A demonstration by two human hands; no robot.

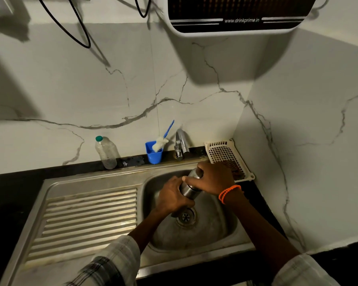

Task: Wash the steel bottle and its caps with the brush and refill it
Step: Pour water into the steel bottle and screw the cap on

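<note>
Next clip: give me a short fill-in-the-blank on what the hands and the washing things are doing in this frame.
1. Both hands hold the steel bottle over the ____.
2. The brush stands in a ____ cup beside the tap.
3. The right hand grips the bottle's ____ end, the left hand its body.
4. The plastic bottle has a ____ cap.

Missing words: sink; blue; top; green

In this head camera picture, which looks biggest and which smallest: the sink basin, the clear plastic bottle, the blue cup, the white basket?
1. Sink basin, clearly largest.
2. White basket.
3. Clear plastic bottle, narrower than the basket but about as long, so that ranking is unsure.
4. Blue cup, smallest.
</note>
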